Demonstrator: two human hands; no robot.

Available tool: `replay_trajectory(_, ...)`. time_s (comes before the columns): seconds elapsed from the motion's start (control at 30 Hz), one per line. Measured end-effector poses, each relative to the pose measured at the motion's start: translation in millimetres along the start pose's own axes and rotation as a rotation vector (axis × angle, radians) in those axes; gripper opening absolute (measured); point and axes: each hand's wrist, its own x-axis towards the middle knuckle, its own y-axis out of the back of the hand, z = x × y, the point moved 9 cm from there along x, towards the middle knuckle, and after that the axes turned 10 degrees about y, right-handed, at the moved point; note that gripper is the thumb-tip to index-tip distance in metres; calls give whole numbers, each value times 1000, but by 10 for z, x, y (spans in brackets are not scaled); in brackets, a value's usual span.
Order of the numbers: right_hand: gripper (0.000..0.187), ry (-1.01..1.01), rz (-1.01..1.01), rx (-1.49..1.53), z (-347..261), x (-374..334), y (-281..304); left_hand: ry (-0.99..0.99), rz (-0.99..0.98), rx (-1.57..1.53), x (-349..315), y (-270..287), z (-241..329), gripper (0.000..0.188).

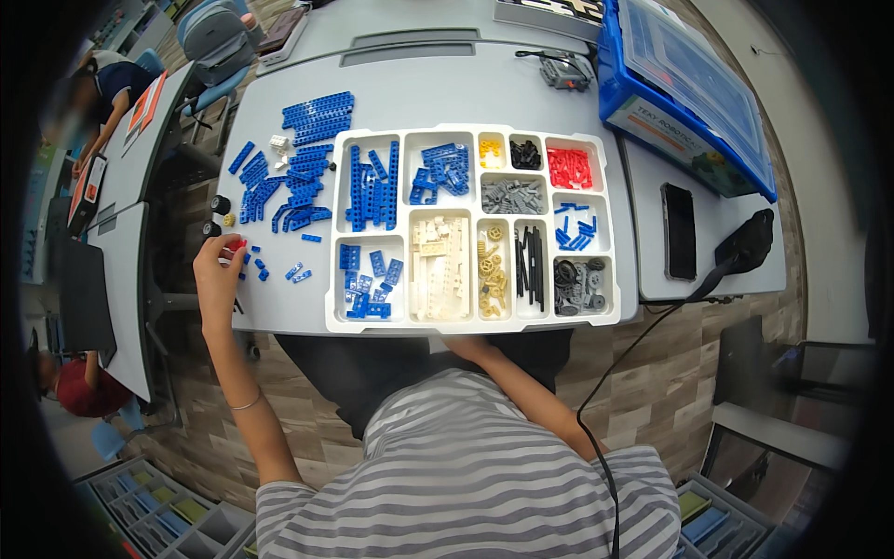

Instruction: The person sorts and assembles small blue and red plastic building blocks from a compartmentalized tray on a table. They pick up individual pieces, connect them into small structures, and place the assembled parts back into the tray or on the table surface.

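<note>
The left hand (219, 259) works well left of the white tray (466, 328), its thumb and fingertips pinched, it appears, on a small red piece (241, 244). For parts this tiny, a light tip pinch suits best: squeezing hard could make the piece pop free. Lifting straight up before moving sideways should spare the loose small blue pieces (262, 274), which lie on the surface (289, 307) between that hand and the tray. Keeping the wrist outside the cluster, on the side away from the tray, also helps, since the black wheels (220, 204) stand just beyond the knuckles and could roll if nudged.

The right hand (470, 348) is below the tray's near edge, mostly covered by it, so I cannot tell whether it is open, closed or gripping anything. The left fingers hide part of the red piece, leaving its exact shape unclear.
</note>
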Motion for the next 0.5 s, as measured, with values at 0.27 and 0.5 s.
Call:
replay_trajectory(0.27,49,-4,15,1,38,-44,4,-75,49,201,21,-136,172,20)
replay_trajectory(0.5,49,-10,24,3,79,-2,-9,-83,99,350,56,-207,223,19)
